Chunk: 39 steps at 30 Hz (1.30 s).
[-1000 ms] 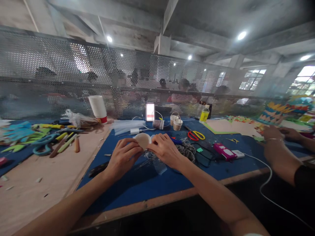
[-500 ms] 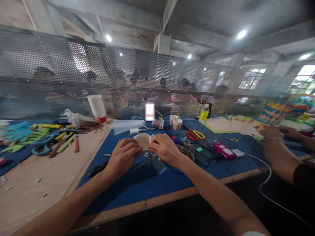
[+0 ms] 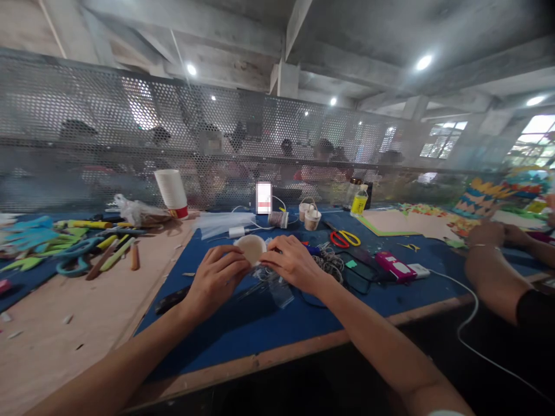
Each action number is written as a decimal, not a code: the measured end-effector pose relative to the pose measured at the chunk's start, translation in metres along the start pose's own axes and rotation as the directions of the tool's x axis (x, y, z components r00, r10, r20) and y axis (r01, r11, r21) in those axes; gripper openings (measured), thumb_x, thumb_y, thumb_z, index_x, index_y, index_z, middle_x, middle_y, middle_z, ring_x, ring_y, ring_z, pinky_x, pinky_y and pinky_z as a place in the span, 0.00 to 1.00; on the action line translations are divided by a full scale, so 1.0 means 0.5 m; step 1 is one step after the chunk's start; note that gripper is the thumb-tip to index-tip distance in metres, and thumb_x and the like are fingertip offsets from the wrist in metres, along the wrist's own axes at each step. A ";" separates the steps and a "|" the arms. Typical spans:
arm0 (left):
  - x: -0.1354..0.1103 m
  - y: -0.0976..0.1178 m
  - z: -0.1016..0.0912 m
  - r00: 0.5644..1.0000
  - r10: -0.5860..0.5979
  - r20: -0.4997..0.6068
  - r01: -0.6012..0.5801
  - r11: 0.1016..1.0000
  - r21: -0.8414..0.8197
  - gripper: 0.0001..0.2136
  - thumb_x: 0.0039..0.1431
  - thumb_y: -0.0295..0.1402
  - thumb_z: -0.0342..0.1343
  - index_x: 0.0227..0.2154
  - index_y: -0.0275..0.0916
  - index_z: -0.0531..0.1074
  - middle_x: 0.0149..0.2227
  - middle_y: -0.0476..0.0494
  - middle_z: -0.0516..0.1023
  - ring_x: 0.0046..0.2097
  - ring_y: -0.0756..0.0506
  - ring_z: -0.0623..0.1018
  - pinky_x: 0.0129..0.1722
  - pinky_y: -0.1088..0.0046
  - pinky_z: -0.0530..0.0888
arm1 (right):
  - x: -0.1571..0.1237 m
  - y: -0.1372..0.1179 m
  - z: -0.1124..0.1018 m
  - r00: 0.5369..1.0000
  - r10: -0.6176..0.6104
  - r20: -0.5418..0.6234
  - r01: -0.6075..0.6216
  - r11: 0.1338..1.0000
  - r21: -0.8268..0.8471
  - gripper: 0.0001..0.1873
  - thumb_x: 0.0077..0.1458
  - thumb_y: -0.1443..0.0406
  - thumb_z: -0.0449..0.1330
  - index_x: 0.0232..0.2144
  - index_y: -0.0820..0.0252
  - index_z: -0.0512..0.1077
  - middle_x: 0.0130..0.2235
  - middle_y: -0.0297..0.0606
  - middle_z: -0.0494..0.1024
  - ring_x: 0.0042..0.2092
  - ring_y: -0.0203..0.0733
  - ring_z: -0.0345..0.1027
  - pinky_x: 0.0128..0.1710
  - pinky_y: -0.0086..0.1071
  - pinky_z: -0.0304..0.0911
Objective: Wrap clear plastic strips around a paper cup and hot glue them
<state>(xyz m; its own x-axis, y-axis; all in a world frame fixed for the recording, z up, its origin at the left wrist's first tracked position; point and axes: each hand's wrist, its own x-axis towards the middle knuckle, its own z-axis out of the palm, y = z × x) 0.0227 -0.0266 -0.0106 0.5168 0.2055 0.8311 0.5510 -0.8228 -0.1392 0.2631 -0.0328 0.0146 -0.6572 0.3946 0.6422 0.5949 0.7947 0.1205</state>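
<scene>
A small, pale paper cup [image 3: 251,249] with a white rim is held above the blue mat [image 3: 208,341], its opening tilted up toward me. My left hand [image 3: 219,274] grips the cup's left side, fingers bent along the rim. On the other side, my right hand [image 3: 291,260] pinches the right edge between thumb and fingers. The underside of the cup is mostly hidden by the hands. Just beyond my right hand lies a tangle of grey cord [image 3: 329,266]. A clear plastic piece [image 3: 281,292] lies beneath the hands.
Red-and-yellow scissors [image 3: 344,238], two small handled cups [image 3: 311,216], a spool [image 3: 278,219] and a phone [image 3: 263,197] lie beyond. A magenta box [image 3: 394,266] with a white cable is at right. Stacked paper cups [image 3: 170,190] stand left. Another person's arm [image 3: 489,266] works at far right.
The cup has tipped slightly, showing a little more of its inside. Both my hands stay in almost the same place. The other person's hand at right has shifted slightly.
</scene>
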 end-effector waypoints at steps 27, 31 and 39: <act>0.001 0.004 -0.009 1.000 0.012 0.019 -0.013 0.999 0.037 0.05 0.60 0.26 0.61 0.38 0.42 0.76 0.37 0.48 0.83 0.47 0.43 0.78 0.47 0.63 0.71 | 0.002 -0.001 0.032 0.846 0.531 -0.055 -0.347 0.625 0.699 0.12 0.65 0.57 0.58 0.43 0.58 0.72 0.36 0.36 0.76 0.35 0.37 0.71 0.38 0.32 0.68; 0.002 0.008 -0.012 0.995 0.086 0.051 -0.090 0.992 0.088 0.06 0.61 0.25 0.59 0.38 0.42 0.76 0.37 0.47 0.83 0.48 0.43 0.77 0.47 0.64 0.71 | -0.001 -0.004 0.055 0.825 0.561 0.069 -0.406 0.505 0.762 0.21 0.61 0.57 0.61 0.53 0.58 0.63 0.34 0.32 0.76 0.36 0.38 0.74 0.40 0.33 0.68; -0.002 0.012 -0.009 0.987 0.116 0.110 -0.125 0.989 0.077 0.09 0.61 0.26 0.59 0.43 0.43 0.76 0.42 0.45 0.82 0.51 0.41 0.77 0.49 0.62 0.73 | 0.004 -0.015 0.057 0.834 0.552 0.003 -0.412 0.619 0.669 0.21 0.57 0.66 0.59 0.53 0.59 0.62 0.30 0.28 0.70 0.32 0.37 0.69 0.38 0.32 0.67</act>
<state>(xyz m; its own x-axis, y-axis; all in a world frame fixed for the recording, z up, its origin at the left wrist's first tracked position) 0.0228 -0.0341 -0.0098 0.6459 0.1655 0.7453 0.5311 -0.7987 -0.2829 0.2442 -0.0247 -0.0064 -0.2209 0.7688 0.6001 0.3291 0.6380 -0.6962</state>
